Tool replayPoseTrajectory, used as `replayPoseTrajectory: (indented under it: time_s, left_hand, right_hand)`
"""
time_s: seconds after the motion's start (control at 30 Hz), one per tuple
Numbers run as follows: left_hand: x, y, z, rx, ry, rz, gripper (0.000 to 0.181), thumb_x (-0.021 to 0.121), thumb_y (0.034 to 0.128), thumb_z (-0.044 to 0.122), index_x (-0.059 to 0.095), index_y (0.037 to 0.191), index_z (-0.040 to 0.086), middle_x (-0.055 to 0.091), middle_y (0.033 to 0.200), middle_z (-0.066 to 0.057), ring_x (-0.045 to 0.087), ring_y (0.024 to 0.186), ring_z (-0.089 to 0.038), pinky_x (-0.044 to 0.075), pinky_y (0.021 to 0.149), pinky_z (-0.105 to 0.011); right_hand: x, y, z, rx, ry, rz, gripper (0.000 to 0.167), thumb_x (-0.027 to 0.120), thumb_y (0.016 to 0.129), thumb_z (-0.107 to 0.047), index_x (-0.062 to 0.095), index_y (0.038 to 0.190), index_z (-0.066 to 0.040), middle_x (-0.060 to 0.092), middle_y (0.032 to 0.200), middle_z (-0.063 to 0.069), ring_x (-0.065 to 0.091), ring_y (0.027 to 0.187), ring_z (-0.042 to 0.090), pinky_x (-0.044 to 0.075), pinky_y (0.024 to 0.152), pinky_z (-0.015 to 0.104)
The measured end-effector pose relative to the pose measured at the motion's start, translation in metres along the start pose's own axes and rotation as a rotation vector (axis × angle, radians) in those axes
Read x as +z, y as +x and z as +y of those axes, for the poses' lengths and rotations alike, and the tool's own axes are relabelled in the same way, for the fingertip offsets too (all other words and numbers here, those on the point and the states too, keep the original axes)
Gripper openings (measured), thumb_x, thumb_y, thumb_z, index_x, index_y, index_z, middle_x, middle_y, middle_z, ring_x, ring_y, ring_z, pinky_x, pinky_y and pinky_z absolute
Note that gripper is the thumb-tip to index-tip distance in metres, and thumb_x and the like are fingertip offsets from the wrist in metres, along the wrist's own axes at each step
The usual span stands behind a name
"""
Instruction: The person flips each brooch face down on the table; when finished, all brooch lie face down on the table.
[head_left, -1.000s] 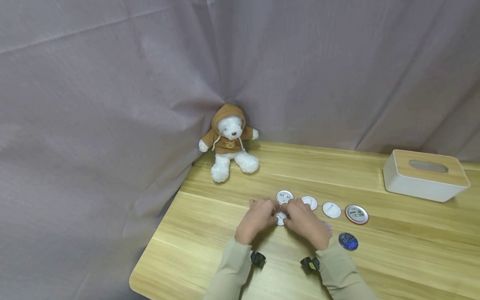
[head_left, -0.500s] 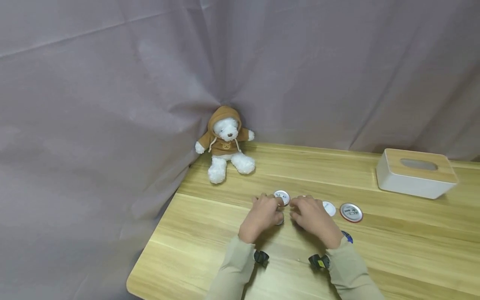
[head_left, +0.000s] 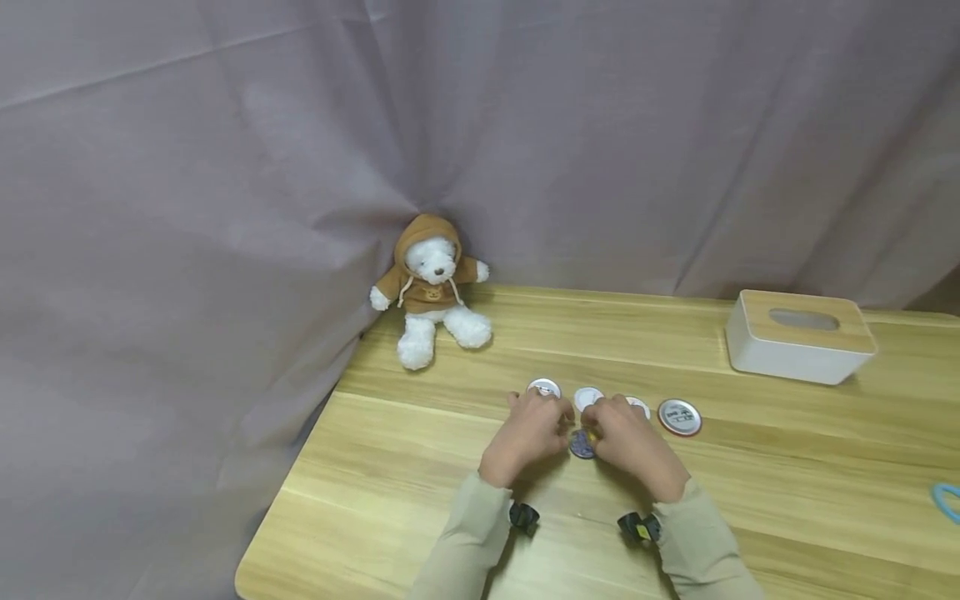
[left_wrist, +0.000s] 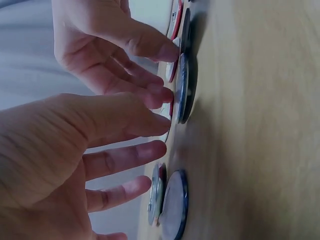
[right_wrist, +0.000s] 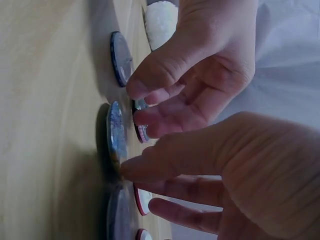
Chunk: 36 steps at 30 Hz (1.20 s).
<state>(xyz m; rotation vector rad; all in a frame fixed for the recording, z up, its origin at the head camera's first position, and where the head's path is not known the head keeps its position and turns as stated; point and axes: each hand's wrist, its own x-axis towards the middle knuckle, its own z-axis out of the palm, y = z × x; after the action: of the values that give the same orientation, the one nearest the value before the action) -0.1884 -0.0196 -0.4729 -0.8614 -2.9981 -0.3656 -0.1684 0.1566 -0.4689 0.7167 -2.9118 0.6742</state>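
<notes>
A dark blue-purple badge (head_left: 582,444) lies on the table between the two hands, also seen in the left wrist view (left_wrist: 183,90) and the right wrist view (right_wrist: 116,132). The right hand (head_left: 633,437) has its thumb at the badge's edge, its other fingers loosely bent above the table. Beside it, the left hand (head_left: 527,437) holds nothing; its fingers (left_wrist: 125,155) are spread and relaxed. Another badge (left_wrist: 174,205) lies near the left hand, hidden from above. Behind the hands are a pin-backed badge (head_left: 543,387) and a white badge (head_left: 588,398), both partly covered.
Further right lie a partly covered white badge (head_left: 639,407) and a red-rimmed badge (head_left: 680,417). A white tissue box (head_left: 798,354) with a wooden lid stands at the back right, a plush bear (head_left: 432,287) at the back left. A light-blue object (head_left: 947,502) is at the right edge.
The right hand moved from the badge by the left hand to the blue-purple one, which now shows between the hands. The left hand stays close by. The view has shifted to the right.
</notes>
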Motion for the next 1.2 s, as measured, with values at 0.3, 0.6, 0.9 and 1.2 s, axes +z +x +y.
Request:
replayPoseTrajectory:
  time_s: [0.3,0.6,0.9,1.2]
  left_hand:
    - [0.004,0.001,0.008,0.031,0.035,-0.063,0.023,0.084,0.0655,0.016,0.075,0.083,0.026,0.065,0.087,0.011,0.055,0.094,-0.020,0.036,0.084,-0.045]
    - [0.007,0.002,0.008,0.048,-0.002,-0.057,0.023,0.083,0.0644,0.010,0.077,0.080,0.025,0.067,0.084,0.013,0.052,0.082,-0.015,0.034,0.079,-0.040]
    - [0.002,-0.002,0.005,0.076,-0.088,-0.052,0.023,0.079,0.0699,0.007,0.078,0.085,0.024,0.068,0.082,0.014,0.052,0.079,-0.011,0.034,0.081,-0.040]
    - [-0.007,-0.004,-0.002,0.122,-0.156,-0.031,0.015,0.074,0.0811,0.009,0.079,0.087,0.022,0.070,0.080,0.015,0.054,0.077,-0.002,0.033,0.084,-0.037]
  right_hand:
    - [0.003,-0.003,0.001,-0.023,0.010,-0.017,0.028,0.064,0.054,0.010,0.061,0.068,-0.014,0.048,0.070,-0.001,0.046,0.070,0.023,0.038,0.063,0.039]
    - [0.003,-0.004,0.000,-0.012,0.045,-0.036,0.029,0.064,0.054,0.011,0.064,0.066,-0.015,0.054,0.070,-0.001,0.048,0.070,0.021,0.040,0.063,0.039]
    - [-0.001,-0.006,0.002,-0.088,0.032,0.006,0.037,0.059,0.056,0.014,0.073,0.071,-0.016,0.059,0.065,-0.006,0.048,0.062,0.015,0.042,0.060,0.036]
    - [-0.004,-0.004,0.004,-0.141,0.074,0.032,0.031,0.063,0.069,0.012,0.075,0.075,-0.016,0.065,0.070,-0.007,0.055,0.062,0.012,0.047,0.059,0.035]
